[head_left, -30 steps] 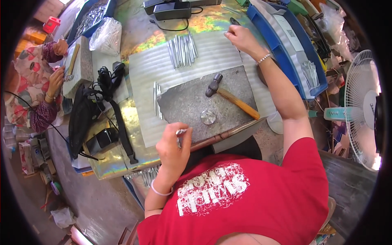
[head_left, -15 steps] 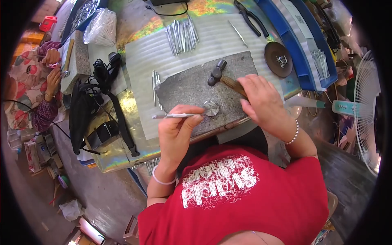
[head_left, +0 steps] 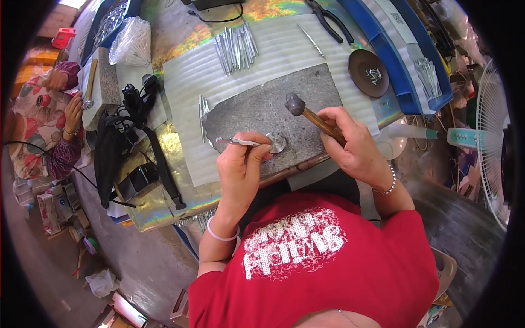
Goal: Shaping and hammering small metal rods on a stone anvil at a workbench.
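My right hand [head_left: 350, 139] is closed round the wooden handle of a hammer [head_left: 316, 119]; its dark ball-shaped head is over a grey stone slab [head_left: 246, 112]. Between the thumb and fingers of my left hand [head_left: 240, 164] is a slim silver metal piece [head_left: 232, 141], held nearly level. The end of that piece near the fingertips is hidden. Just right of those fingertips, a small round shiny metal disc [head_left: 278, 143] rests on the slab near its front edge.
Beyond the slab, a bundle of slim silver pieces [head_left: 236, 48] lies on white foam. Black-handled pliers [head_left: 331, 22], a brown dish of small metal bits [head_left: 361, 61] and a blue tray [head_left: 383, 49] are at right. Another person's hand [head_left: 73, 112] is at left, beside a stone block [head_left: 106, 82].
The hammer has turned in my right hand, its head now pointing more toward the left. My left hand has moved slightly up with the silver piece, nearer the disc.
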`<state>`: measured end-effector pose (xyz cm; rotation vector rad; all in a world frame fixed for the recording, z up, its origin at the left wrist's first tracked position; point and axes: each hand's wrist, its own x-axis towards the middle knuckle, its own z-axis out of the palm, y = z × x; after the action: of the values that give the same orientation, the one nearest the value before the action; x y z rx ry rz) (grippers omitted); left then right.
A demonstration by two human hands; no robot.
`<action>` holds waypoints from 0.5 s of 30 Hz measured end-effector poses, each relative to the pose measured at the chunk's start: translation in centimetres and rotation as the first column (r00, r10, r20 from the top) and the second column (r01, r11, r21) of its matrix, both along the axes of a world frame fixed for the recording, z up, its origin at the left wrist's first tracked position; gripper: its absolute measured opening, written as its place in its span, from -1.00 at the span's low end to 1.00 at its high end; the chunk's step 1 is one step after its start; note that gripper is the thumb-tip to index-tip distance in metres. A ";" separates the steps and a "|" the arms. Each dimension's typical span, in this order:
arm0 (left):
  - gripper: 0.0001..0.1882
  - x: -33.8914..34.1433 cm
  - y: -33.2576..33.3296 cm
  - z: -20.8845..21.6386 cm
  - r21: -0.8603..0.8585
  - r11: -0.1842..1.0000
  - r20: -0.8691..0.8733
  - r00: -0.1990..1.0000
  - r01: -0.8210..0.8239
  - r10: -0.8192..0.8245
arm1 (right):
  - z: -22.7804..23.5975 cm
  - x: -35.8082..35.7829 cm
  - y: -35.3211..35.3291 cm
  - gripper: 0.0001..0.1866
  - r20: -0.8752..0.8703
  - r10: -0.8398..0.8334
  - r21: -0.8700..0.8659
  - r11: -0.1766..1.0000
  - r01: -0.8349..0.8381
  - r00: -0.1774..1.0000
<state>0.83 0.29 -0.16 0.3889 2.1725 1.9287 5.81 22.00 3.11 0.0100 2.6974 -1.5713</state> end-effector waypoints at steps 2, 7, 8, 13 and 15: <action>-0.96 0.0 0.0 -0.1 -0.022 1.000 -0.027 1.000 0.004 -0.005 | 0.4 0.4 0.0 -0.68 0.053 -0.009 -0.054 0.998 0.012 0.999; -0.95 -0.1 0.1 -0.4 -0.029 0.999 -0.053 0.998 0.017 -0.019 | -0.5 1.2 -0.5 -0.68 -0.020 -0.049 -0.212 0.976 0.043 0.999; -0.95 -0.1 0.2 -0.3 -0.029 0.999 -0.054 0.998 0.017 -0.019 | -0.4 1.2 -0.6 -0.68 0.018 -0.047 -0.262 0.964 0.050 0.999; -0.88 -0.1 0.3 -0.2 -0.306 0.952 -0.442 0.887 -0.006 -0.136 | 1.0 0.2 -1.6 -0.67 0.162 0.027 -0.377 0.925 0.036 0.986; -0.75 0.3 0.6 1.0 -0.424 0.905 -0.538 0.811 -0.026 -0.228 | 2.2 -0.9 -2.7 -0.76 -0.037 0.081 -0.379 0.921 -0.089 0.996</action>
<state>1.12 0.88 0.81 1.1070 2.7697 1.3300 4.93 19.32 5.35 -0.1287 2.3204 -2.0443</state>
